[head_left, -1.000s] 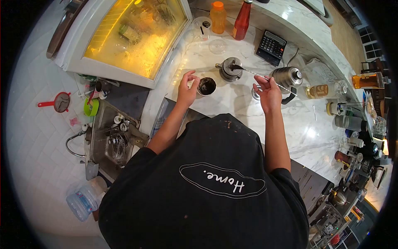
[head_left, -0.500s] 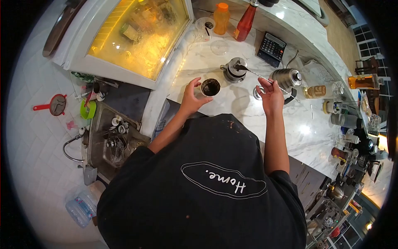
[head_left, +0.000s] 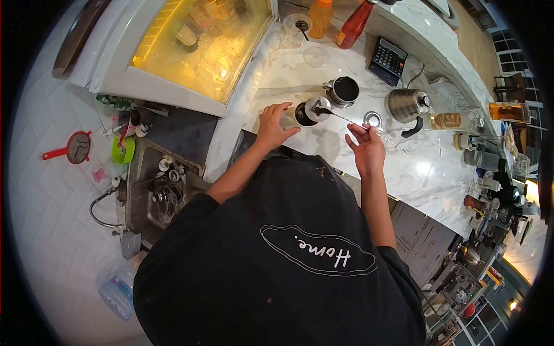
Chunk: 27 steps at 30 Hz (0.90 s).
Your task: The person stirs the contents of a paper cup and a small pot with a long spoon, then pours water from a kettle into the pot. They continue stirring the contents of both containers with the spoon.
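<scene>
My right hand (head_left: 367,151) pinches a long twisted bar spoon (head_left: 344,120) that slants across the counter. At its far end is a round metal disc (head_left: 317,108), overlapping a small cup (head_left: 303,117) with a dark inside. My left hand (head_left: 276,127) curves beside this cup, thumb and fingers apart, fingertips close to its rim. Just beyond stands a metal mug (head_left: 343,91) with a handle, filled with black liquid. A small round metal piece (head_left: 373,119) lies on the marble by my right fingertips.
A gooseneck kettle (head_left: 407,104), a calculator (head_left: 387,61), a red bottle (head_left: 354,26) and an orange-capped bottle (head_left: 321,20) stand further back. Left are a glass-fronted display case (head_left: 167,95) and a sink (head_left: 135,196) holding dishes. Bottles and jars line the right side.
The metal piece that sat over the mug is now at the cup with the spoon's end, baring the black liquid. My right hand moved left and nearer; my left hand's fingers loosened beside the cup.
</scene>
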Motion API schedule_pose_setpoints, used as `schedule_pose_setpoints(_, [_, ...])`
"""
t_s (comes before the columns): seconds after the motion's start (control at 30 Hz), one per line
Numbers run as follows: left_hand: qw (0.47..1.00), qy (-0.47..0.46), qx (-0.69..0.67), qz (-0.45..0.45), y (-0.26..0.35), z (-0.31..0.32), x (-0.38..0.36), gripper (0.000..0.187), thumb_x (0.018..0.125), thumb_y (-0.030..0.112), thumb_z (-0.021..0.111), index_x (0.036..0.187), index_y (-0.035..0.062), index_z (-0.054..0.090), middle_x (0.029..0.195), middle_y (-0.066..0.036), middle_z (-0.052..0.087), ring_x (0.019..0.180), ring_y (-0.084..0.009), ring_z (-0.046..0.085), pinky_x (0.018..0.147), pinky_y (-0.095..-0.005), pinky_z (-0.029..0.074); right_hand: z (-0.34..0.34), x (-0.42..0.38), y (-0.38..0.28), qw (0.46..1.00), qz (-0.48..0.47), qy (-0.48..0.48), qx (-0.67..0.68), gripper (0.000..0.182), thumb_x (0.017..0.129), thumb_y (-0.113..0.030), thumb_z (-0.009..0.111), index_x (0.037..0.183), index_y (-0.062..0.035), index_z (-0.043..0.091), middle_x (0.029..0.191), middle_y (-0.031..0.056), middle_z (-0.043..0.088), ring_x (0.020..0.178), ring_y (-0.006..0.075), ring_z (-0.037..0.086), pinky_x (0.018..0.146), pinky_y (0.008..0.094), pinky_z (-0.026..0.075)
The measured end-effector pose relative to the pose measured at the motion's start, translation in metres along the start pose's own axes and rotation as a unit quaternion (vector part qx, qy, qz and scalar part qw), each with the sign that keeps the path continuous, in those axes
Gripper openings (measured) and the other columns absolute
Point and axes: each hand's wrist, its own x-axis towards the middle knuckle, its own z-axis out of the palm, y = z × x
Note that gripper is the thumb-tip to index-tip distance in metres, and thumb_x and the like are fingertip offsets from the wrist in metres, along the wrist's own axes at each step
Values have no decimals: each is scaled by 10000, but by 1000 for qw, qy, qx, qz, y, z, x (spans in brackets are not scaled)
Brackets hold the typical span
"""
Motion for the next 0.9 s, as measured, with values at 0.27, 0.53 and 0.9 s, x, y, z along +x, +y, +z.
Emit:
schedule_pose_setpoints(0.27, [999,-39,17,17,-7,-8,-1,810,714,337,915,1421,144,571,1286,-94,630,1267,-306,540,1066,-468,392,3,1,31,999,0,45,-22,283,1143,-273,378,1153,-40,537,1166,204,726,1212,337,652,1004,552,499])
schedule_pose_setpoints(0.53, [998,-49,-8,23,-17,-12,3,816,719,355,911,1431,179,553,1285,-85,614,1264,-304,530,1044,-479,376,12,2,40,987,-69,77,-124,296,1136,-289,430,1139,-28,568,1093,174,745,1097,287,710,922,469,552])
schedule_pose_setpoints(0.9, [992,-122,0,21,-13,-22,14,956,668,300,948,1500,203,487,1342,-78,588,1321,-301,509,1072,-515,360,38,-4,28,910,-203,37,-361,337,1130,-280,450,1139,7,626,1027,134,786,1019,173,709,954,345,511])
